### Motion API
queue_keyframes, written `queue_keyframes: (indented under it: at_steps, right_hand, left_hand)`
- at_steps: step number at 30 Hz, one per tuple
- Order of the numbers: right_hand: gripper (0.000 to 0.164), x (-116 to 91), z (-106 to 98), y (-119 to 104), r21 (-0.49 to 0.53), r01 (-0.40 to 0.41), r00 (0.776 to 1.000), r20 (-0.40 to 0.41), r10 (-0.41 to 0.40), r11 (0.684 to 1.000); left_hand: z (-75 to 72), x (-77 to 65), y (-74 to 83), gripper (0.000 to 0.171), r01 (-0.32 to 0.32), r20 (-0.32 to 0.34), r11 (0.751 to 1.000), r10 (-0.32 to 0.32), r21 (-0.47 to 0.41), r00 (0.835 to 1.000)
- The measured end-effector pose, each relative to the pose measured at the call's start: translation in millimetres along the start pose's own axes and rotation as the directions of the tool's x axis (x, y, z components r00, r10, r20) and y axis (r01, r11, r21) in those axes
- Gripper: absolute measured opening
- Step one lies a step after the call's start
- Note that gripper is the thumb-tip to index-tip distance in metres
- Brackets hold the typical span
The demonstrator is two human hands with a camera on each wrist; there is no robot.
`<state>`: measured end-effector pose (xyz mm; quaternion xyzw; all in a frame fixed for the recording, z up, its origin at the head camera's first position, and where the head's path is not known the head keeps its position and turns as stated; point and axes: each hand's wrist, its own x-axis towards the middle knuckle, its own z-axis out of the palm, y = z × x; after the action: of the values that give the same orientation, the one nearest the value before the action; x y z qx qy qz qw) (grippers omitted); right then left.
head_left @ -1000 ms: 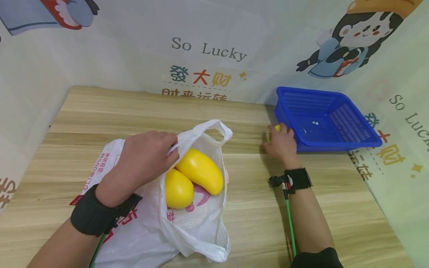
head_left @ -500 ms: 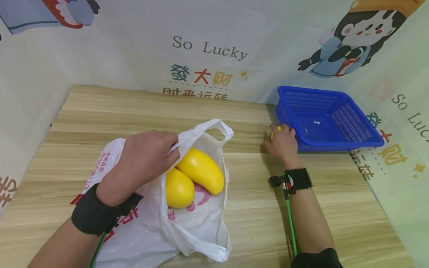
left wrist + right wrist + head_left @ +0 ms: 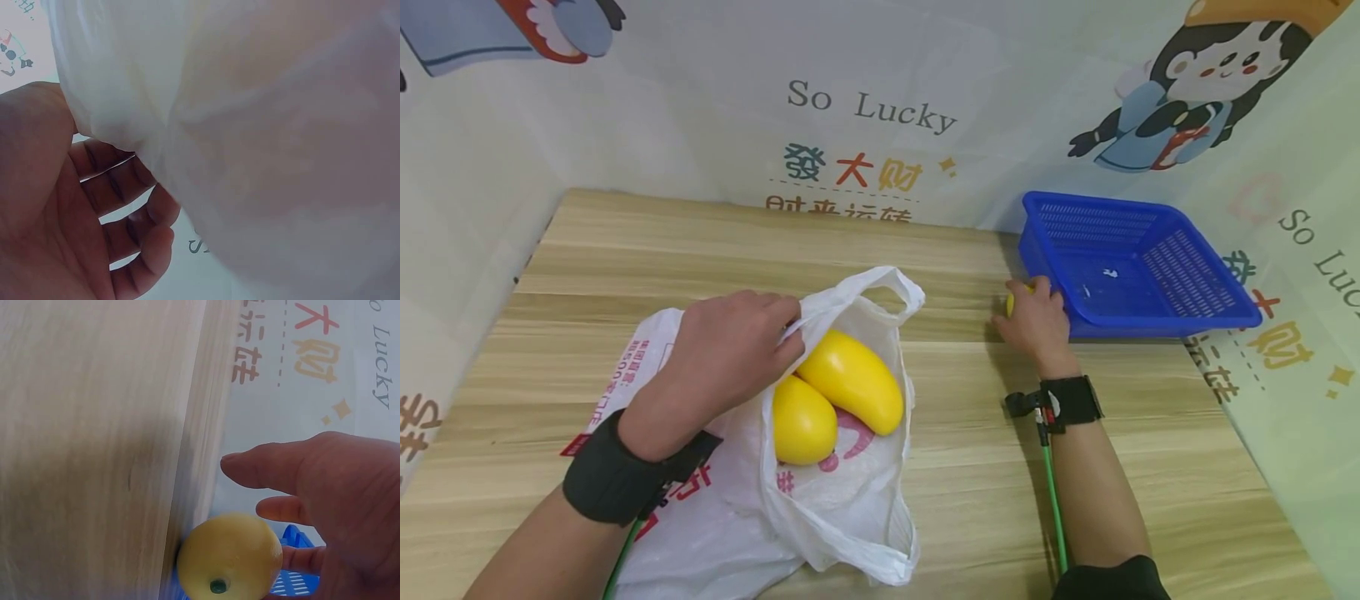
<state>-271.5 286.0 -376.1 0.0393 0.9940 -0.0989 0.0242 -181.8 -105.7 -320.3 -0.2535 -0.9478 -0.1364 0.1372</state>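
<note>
The right hand (image 3: 1036, 321) is at the far right of the desk (image 3: 647, 250), just beside the near-left corner of the blue basket (image 3: 1157, 321). Its fingers are curled over a small yellow fruit (image 3: 229, 557); in the wrist view the fruit sits against the fingertips with the thumb held apart, so the hold looks partial, more a cupping than a firm pinch. The left hand (image 3: 730, 350) pinches the rim of the white bag (image 3: 842, 500) near the middle of the desk, keeping its mouth open over two mangoes (image 3: 850, 379) lying touching each other inside. To do this step well, I judge the thumb should close onto the fruit before any lift, since a round, smooth thing can roll out from under curled fingers and off toward the far edge. The basket wall stands close, so the fruit should be raised clear of the rim, not dragged against it. The left hand should keep the bag steady.
</note>
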Motion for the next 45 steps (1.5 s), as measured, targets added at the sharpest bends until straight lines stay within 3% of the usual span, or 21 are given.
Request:
queue_keyframes:
  at_steps: [14,32,45]
  right_hand:
    - [0.067,-2,6,1,0.039,-0.003,0.998,0.064,0.0,0.999]
    - [0.059,-5,6,0,0.078,0.029,0.996,0.088,-0.036,0.997]
    - [0.059,-12,2,-8,0.066,0.054,0.996,0.074,-0.058,0.996]
  left_hand:
    - [-0.3,-0.8,0.6,0.012,-0.001,0.003,1.0,0.001,-0.004,1.0]
    - [0.2,-1.2,0.3,0.013,-0.012,-0.017,1.0,0.012,0.0,1.0]
    - [-1.8,-1.1,2.6,0.013,-0.007,0.01,1.0,0.007,-0.006,1.0]
